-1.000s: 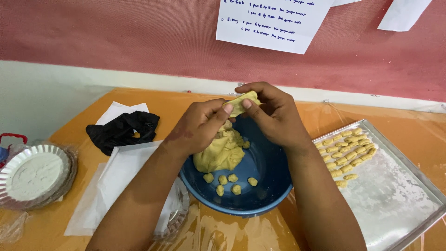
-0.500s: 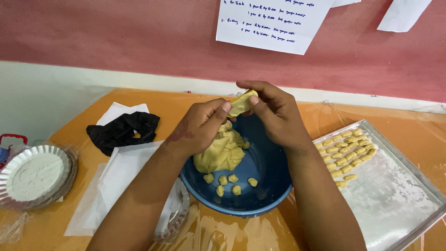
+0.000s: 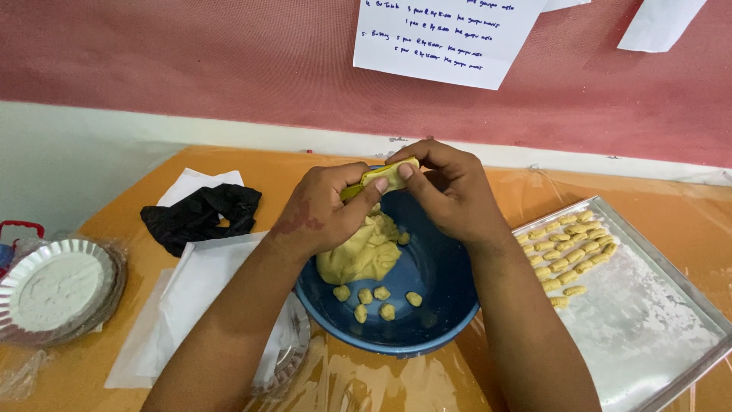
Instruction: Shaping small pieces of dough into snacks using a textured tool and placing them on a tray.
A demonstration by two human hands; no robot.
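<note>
Over the far rim of a blue bowl [image 3: 427,305], my left hand [image 3: 324,210] holds a small yellow tool [image 3: 352,191], thumb up against it. My right hand [image 3: 450,187] presses a flat piece of yellow dough [image 3: 389,177] onto that tool with thumb and fingers. Inside the bowl lies a big lump of dough [image 3: 362,252] with several small dough balls [image 3: 377,297] in front of it.
A metal tray [image 3: 648,320] dusted with flour at the right carries several ridged dough pieces [image 3: 564,244]. At the left are a black cloth [image 3: 200,215], white paper [image 3: 191,290] and a foil dish of flour [image 3: 57,286]. The table [image 3: 152,183] is orange under plastic wrap.
My hands have stayed over the bowl's far rim. The right fingers have worked the dough piece flatter against the tool.
</note>
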